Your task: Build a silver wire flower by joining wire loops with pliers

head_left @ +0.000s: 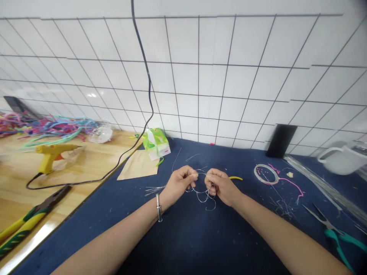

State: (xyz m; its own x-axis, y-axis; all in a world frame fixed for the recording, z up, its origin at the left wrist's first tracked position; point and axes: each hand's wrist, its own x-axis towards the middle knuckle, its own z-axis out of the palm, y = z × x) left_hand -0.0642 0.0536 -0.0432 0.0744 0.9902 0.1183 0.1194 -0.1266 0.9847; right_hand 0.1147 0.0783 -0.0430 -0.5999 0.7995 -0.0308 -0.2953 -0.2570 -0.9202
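Between my two hands is a thin silvery wire (203, 198), bent into several loops that form a rough ring. My left hand (181, 183), with a silver bangle (158, 208) at the wrist, pinches the ring's left side between thumb and finger. On the opposite side, my right hand (220, 185) pinches the wire the same way. A curled wire end hangs below my right fingers. Loose straight wires (155, 190) lie on the dark blue cloth just left of my left hand. A yellow curved piece (236, 178) shows beyond my right hand, partly hidden by it.
Teal-handled pliers (334, 233), a white ring-shaped dish (266, 174), a wire bundle (315, 181) and a white mug (344, 157) are on the right. Leftward are a yellow glue gun (53, 154), its black cord, green-yellow pliers (34, 215), pipe cleaners (57, 128) and a tissue pack (156, 141).
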